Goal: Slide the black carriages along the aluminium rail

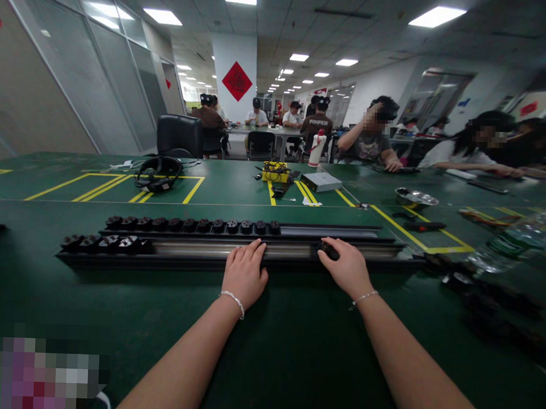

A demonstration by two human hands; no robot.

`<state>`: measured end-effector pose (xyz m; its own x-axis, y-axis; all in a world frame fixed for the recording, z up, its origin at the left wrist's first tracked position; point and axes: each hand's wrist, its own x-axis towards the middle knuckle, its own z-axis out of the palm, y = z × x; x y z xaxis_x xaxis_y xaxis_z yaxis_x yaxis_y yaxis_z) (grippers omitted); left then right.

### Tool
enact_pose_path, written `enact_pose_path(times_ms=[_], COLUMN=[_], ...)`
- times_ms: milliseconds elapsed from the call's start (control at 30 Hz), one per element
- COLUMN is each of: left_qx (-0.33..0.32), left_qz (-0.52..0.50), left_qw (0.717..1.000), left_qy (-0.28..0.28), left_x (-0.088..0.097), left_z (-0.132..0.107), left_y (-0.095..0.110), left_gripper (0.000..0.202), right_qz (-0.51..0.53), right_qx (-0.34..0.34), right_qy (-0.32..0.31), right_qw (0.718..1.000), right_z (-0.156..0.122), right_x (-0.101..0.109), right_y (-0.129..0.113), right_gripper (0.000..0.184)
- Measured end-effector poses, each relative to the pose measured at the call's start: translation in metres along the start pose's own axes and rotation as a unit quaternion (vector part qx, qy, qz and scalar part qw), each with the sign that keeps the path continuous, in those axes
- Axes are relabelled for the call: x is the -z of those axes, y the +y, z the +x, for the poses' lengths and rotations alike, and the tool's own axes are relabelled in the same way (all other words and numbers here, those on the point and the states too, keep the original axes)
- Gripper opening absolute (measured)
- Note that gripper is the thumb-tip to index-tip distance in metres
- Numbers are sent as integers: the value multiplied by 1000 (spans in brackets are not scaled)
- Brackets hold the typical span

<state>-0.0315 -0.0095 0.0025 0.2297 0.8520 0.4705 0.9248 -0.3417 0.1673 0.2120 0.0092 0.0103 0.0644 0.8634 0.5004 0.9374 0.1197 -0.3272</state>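
Two long black track rails lie side by side across the green table: a near rail point(185, 263) and a far rail point(335, 232). Several round black socket modules point(203, 226) sit in a row along the far rail's left and middle. A shorter group of black socket modules point(109, 243) fills the left end of the near rail. My left hand point(246, 274) lies on the near rail around its middle, fingers stretched out, holding nothing. At that rail's right part, my right hand point(350, 268) grips a black socket module point(329, 250) between thumb and fingers.
Loose black parts point(497, 305) lie on the right, blurred, near a plastic bottle point(504, 245). Farther back are a metal bowl point(416, 198), a grey box point(321, 182), a yellow object with cables point(275, 172) and a black headset point(157, 175). Other people sit beyond.
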Motion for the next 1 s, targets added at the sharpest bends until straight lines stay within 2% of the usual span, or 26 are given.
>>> enact_pose_path(times_ms=[267, 500, 633, 800, 1000], left_qx=[-13, -82, -143, -208, -210], left_qz=[-3, -45, -71, -83, -107], left_qw=[1000, 996, 986, 966, 960], left_qy=[3, -7, -50, -130, -153], left_x=[1, 4, 7, 5, 6], left_z=[-2, -3, -6, -9, -9], left_y=[3, 10, 15, 17, 16], left_gripper=[47, 44, 50, 64, 61], right_qz=[-1, -6, -9, -9, -13], right_qx=[8, -5, -17, -13, -10], right_qy=[18, 30, 44, 58, 63], right_qw=[1000, 1000, 999, 998, 998], right_z=[-2, -3, -4, -4, -4], right_x=[-6, -5, -6, -10, -12], right_y=[3, -1, -2, 0, 2], right_gripper=[36, 36, 36, 36, 36])
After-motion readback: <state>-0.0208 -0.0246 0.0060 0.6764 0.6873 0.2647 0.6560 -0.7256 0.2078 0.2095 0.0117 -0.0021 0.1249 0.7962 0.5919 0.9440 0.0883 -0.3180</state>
